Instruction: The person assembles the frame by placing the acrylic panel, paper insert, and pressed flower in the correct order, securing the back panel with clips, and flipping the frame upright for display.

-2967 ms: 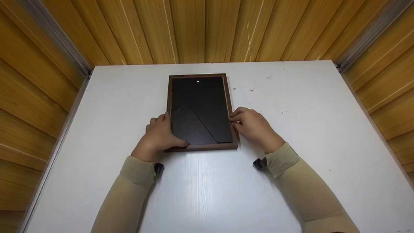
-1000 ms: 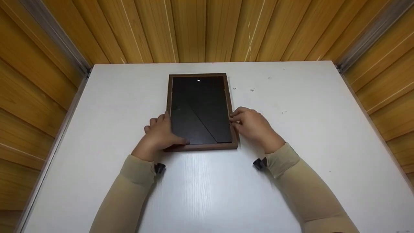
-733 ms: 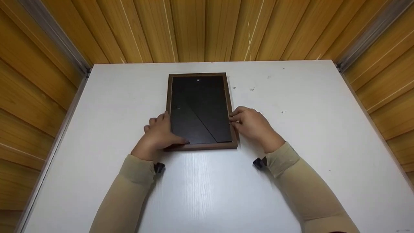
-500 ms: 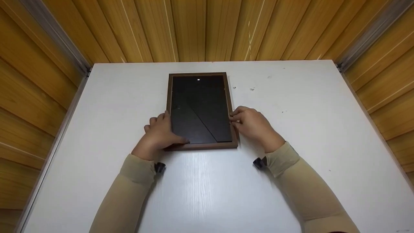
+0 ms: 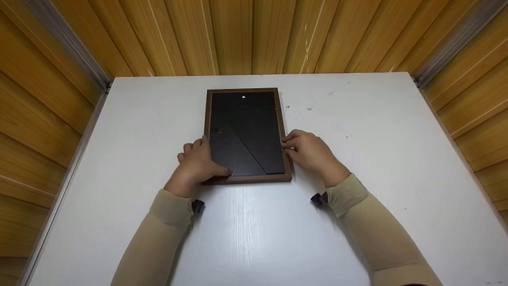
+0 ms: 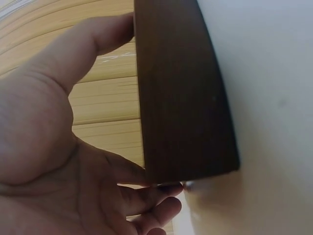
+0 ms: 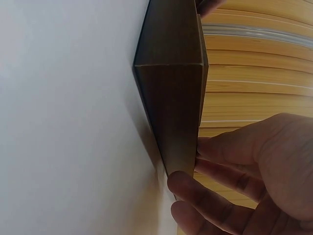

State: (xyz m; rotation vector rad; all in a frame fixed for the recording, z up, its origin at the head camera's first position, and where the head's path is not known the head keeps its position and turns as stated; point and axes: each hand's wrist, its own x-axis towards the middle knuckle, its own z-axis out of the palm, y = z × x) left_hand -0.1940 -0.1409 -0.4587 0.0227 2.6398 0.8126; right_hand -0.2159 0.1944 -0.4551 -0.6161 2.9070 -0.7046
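Observation:
A picture frame (image 5: 246, 135) lies face down on the white table, its black backing board up inside a brown wooden border. The diagonal edge of a stand leg shows on the backing, with a small bright spot near its top. My left hand (image 5: 194, 165) holds the near left corner, thumb on the near border and fingers along the left side. At the right border, my right hand (image 5: 311, 153) has its thumb and index finger at the backing's edge. The right wrist view shows other fingertips (image 7: 181, 182) against the frame's outer side (image 7: 171, 103); what the pinch covers is hidden.
The white table (image 5: 246, 230) ends at a yellow wood-panelled wall (image 5: 234, 39) behind. Panelled walls also stand at left and right. Several small marks or specks (image 5: 309, 108) show on the table right of the frame. A black wrist device (image 5: 198, 205) sits at each cuff.
The left wrist and forearm have shifted slightly to the right over the last half second. Both hands keep their places on the frame, and the right hand has hardly moved.

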